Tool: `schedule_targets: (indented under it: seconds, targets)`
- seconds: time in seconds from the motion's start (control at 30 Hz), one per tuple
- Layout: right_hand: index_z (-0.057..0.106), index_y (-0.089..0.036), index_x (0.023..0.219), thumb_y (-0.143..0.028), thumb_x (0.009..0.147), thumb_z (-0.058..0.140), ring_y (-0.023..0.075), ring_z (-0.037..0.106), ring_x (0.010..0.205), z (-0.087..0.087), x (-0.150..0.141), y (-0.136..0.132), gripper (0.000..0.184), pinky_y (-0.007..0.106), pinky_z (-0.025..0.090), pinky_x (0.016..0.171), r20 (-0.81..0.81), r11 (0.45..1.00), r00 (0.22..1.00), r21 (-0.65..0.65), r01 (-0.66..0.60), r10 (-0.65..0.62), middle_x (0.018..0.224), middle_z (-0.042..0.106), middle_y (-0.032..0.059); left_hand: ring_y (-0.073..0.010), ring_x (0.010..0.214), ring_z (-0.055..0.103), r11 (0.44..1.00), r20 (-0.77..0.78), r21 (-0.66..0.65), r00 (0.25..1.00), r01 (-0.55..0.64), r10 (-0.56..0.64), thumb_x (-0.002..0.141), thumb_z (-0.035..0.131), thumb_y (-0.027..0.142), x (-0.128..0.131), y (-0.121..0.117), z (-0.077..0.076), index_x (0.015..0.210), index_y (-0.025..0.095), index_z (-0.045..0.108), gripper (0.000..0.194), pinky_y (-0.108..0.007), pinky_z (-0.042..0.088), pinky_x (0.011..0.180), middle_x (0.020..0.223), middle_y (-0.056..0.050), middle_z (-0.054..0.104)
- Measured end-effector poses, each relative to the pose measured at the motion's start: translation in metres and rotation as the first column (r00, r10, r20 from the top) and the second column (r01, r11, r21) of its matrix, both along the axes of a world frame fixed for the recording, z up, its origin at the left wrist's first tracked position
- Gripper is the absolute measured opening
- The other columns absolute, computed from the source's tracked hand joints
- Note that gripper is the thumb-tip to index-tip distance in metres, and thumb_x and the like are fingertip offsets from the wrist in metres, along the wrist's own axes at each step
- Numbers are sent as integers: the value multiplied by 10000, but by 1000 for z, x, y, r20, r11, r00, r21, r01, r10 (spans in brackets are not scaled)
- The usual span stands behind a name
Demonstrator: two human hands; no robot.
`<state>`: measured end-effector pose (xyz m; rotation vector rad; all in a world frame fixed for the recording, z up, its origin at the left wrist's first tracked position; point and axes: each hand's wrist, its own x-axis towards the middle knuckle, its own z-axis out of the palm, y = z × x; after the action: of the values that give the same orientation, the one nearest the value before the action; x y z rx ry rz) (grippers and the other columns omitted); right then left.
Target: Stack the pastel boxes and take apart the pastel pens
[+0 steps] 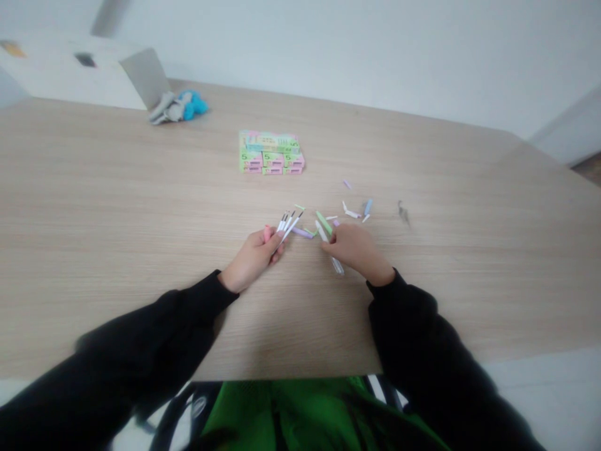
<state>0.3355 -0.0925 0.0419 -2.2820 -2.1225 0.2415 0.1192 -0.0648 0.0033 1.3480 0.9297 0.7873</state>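
My left hand (256, 254) is closed around several thin white sticks with dark tips (287, 225), which look like pen refills and fan out to the upper right. A pink piece (267, 233) shows beside its thumb. To the right, my right hand (353, 247) is low over the table, fingers curled down. A green pen-like tube (323, 222) and a white tube (321, 232) stick out at its fingertips. White pieces (337, 266) show below the hand. What its fingers grip is partly hidden. A purple tube (302, 232) lies between my hands.
Small pastel pieces lie beyond my right hand, among them a blue one (369, 207) and a purple one (347, 184). Stacked green-and-pink boxes (271, 160) stand farther back. Grey and blue cloth-like things (181, 106) rest near the wall beside a white panel (94, 75).
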Motion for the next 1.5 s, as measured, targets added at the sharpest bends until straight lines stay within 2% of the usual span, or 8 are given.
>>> schedule_targets:
  seconds: [0.2, 0.33, 0.53, 0.63, 0.8, 1.0, 1.2, 1.5]
  targets:
    - [584, -160, 909, -273, 941, 380, 198, 600, 720, 6, 13, 6, 235, 287, 353, 606, -150, 990, 988, 131, 42, -22, 822, 687, 105, -73, 475, 384, 998, -36, 51, 998, -42, 43, 931, 515, 490, -2, 4, 4, 761, 167, 535, 366, -215, 280, 454, 618, 35, 475]
    - [531, -159, 1023, -249, 944, 395, 193, 586, 705, 1, 20, 12, 181, 278, 356, 603, -256, 980, 963, 154, 123, -81, 841, 681, 93, -103, 489, 418, 954, -208, 276, 962, -118, 179, 940, 475, 420, -16, 19, 13, 697, 186, 508, 339, -240, 327, 507, 566, 30, 473]
    - [616, -162, 878, -397, 929, 487, 235, 637, 840, -25, 20, 17, 273, 292, 372, 652, -52, 982, 996, 174, 76, -68, 918, 710, 134, -190, 589, 482, 734, -565, 677, 603, -51, 563, 960, 406, 334, -56, 59, 19, 793, 202, 558, 262, -295, 245, 564, 636, -33, 536]
    - [656, -164, 917, -395, 930, 489, 237, 649, 865, -29, 16, 17, 285, 290, 380, 671, -22, 992, 999, 126, 27, -25, 947, 724, 128, -235, 641, 534, 753, -676, 657, 447, 5, 587, 981, 373, 354, -68, 71, 15, 891, 191, 604, 296, -311, 232, 573, 716, -89, 608]
    - [655, -172, 891, -352, 937, 456, 218, 626, 758, -10, 21, 17, 272, 291, 350, 624, -52, 977, 997, 201, 69, -60, 852, 717, 108, -277, 759, 624, 801, -793, 580, 326, 148, 514, 997, 339, 370, -62, 68, 8, 985, 158, 641, 370, -315, 301, 586, 886, -156, 692]
    - [607, -166, 971, -306, 965, 396, 193, 579, 630, 7, 90, 11, 254, 285, 393, 619, -257, 900, 900, 172, 401, -352, 718, 664, 70, -330, 966, 624, 745, -794, 607, 241, 275, 558, 983, 353, 333, -49, 56, 1, 1085, 122, 629, 363, -348, 410, 665, 1073, -195, 657]
    - [609, -85, 1080, -252, 954, 357, 286, 657, 835, -16, 159, -7, 327, 333, 434, 693, -198, 796, 802, 132, 591, -563, 927, 697, 200, -395, 1039, 563, 681, -751, 658, 216, 321, 624, 968, 370, 486, -45, 52, -9, 1134, 57, 616, 522, -423, 428, 822, 1082, -248, 626]
    - [558, -47, 1239, -302, 928, 413, 369, 561, 1154, -50, 147, -3, 428, 439, 436, 913, -28, 788, 805, 189, 586, -593, 1226, 586, 283, -409, 1154, 509, 680, -741, 672, 266, 293, 617, 972, 355, 535, -41, 44, -15, 1340, 147, 536, 564, -512, 391, 910, 1322, -223, 567]
